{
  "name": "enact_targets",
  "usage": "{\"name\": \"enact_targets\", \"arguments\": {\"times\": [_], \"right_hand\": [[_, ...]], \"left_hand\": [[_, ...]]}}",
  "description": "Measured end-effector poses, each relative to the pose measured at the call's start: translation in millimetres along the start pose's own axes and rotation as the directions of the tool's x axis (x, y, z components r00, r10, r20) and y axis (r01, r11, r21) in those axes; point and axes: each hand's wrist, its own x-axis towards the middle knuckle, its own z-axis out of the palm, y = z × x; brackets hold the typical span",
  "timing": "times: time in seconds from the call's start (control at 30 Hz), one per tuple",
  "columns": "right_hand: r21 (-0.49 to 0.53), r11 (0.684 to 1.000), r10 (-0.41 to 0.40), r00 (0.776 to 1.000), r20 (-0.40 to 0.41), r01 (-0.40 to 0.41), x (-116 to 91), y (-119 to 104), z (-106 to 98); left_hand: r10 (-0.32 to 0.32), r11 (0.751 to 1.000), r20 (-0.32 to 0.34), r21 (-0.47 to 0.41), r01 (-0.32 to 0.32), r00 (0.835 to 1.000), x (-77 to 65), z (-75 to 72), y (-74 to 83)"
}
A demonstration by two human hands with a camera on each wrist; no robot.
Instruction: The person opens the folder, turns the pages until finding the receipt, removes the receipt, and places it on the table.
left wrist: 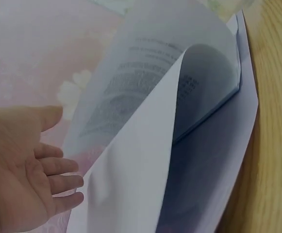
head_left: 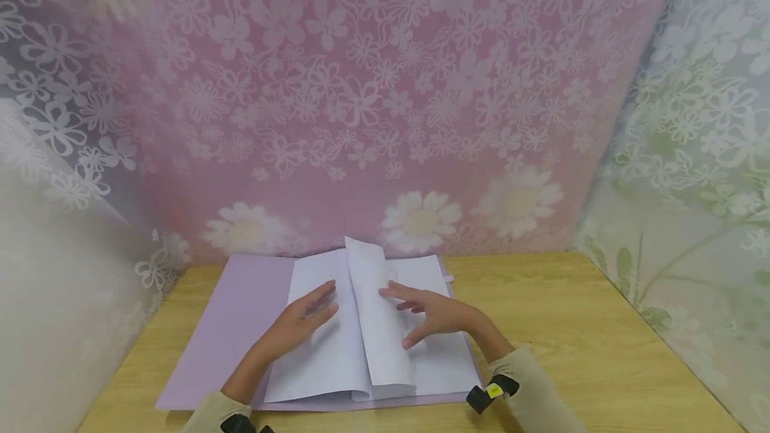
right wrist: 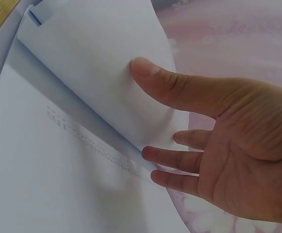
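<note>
A lavender folder (head_left: 231, 313) lies spread out on the wooden table with white printed sheets (head_left: 321, 366) inside. Near its middle, some sheets (head_left: 379, 326) stand up and curl over. My left hand (head_left: 289, 329) hovers over the left pages, fingers extended and nothing in its grasp. On the other side, my right hand (head_left: 442, 313) has its fingers spread beside the curled sheets, holding nothing. In the right wrist view, the thumb (right wrist: 148, 70) overlaps the white sheet (right wrist: 97, 53). Printed text shows through the raised page (left wrist: 136, 73) in the left wrist view.
The wooden table (head_left: 541, 326) extends to the right of the folder. A pink flowered backdrop (head_left: 373, 119) rises behind it, with pale patterned panels at both sides. A small light tab (head_left: 448, 278) sticks out at the folder's right edge.
</note>
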Motion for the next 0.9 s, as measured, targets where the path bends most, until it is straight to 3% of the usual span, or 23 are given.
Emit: {"name": "enact_targets", "arguments": {"times": [0.17,0.3,0.6,0.9], "right_hand": [[-0.019,1.0,0.01,1.0,-0.02,-0.011,2,-6,4],[-0.013,1.0,0.012,1.0,-0.02,-0.012,3,-11,9],[-0.013,0.999,-0.039,0.998,-0.052,0.039,5,-16,15],[0.025,0.999,-0.04,0.997,-0.063,0.042,7,-23,20]], "left_hand": [[0.009,0.998,-0.018,-0.068,-0.01,1.0,1.7,7.6,9.5],[-0.015,0.999,-0.04,-0.051,0.013,0.999,-0.3,14.2,13.4],[-0.028,0.994,-0.118,0.106,0.041,0.993,-1.7,15.1,8.4],[-0.004,0.959,-0.158,0.278,0.049,0.987,-1.0,19.6,-3.7]]}}
